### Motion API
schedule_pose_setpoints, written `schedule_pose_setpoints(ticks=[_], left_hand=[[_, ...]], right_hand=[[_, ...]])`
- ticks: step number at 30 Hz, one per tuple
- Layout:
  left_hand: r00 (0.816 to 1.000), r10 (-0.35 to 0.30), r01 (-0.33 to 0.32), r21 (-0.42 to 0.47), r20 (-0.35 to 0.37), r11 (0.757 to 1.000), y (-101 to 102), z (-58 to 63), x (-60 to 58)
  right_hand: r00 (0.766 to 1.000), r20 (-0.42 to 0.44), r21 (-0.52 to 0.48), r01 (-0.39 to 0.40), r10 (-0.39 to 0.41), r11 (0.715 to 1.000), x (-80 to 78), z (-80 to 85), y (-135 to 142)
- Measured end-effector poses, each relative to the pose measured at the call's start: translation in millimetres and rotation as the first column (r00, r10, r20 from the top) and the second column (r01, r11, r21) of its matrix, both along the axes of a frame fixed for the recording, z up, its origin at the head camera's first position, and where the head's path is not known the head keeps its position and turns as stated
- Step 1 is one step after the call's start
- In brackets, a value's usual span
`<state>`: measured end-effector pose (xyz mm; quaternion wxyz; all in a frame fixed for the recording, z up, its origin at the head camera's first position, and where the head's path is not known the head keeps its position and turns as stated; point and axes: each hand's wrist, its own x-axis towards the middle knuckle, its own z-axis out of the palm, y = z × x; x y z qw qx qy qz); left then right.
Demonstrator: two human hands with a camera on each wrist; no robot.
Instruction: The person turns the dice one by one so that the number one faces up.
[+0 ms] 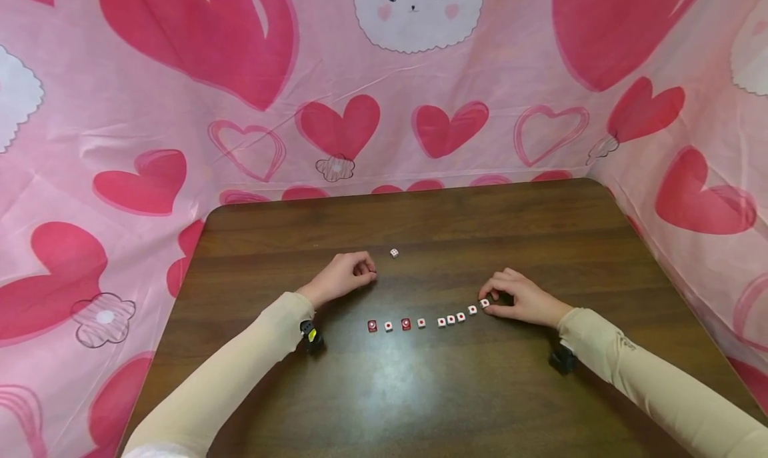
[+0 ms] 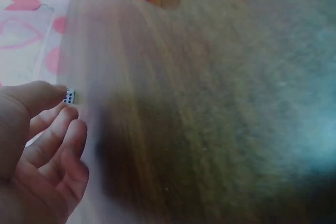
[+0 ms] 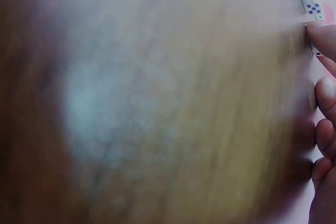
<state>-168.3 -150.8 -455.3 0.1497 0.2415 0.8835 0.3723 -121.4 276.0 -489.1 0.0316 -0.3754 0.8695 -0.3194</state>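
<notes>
On the table, a row of small dice runs left to right, its right part slanting away from me. My right hand (image 1: 521, 299) pinches the white die (image 1: 485, 303) at the right end between thumb and finger. Close beside it sits another white die (image 1: 472, 310). In the right wrist view, the fingers partly hide the pinched die, and neighbouring dice (image 3: 313, 8) show blue pips. My left hand (image 1: 343, 276) is loosely curled and holds nothing. A lone white die (image 1: 394, 253) lies a little beyond its fingertips, and it shows past the thumb in the left wrist view.
Two red dice, one at the row's left end (image 1: 372, 325) and one further along (image 1: 405, 324), alternate with white dice (image 1: 388, 326). Pink heart-patterned cloth (image 1: 396, 85) hangs behind and beside the brown wooden table (image 1: 384, 405).
</notes>
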Motion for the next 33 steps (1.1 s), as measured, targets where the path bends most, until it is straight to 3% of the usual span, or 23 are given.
schedule_pose_setpoints(ticks=[9, 33], left_hand=[[0.997, 0.049, -0.052, -0.038, -0.059, 0.998, 11, -2.0, -12.1], [0.988, 0.078, -0.089, -0.079, -0.134, 0.993, 39, -11.9, -35.3]], right_hand=[[1.000, -0.020, -0.004, 0.007, -0.007, 1.000, -0.3, -0.9, -1], [0.999, 0.022, 0.012, 0.029, -0.029, 1.000, 2.7, 2.0, -2]])
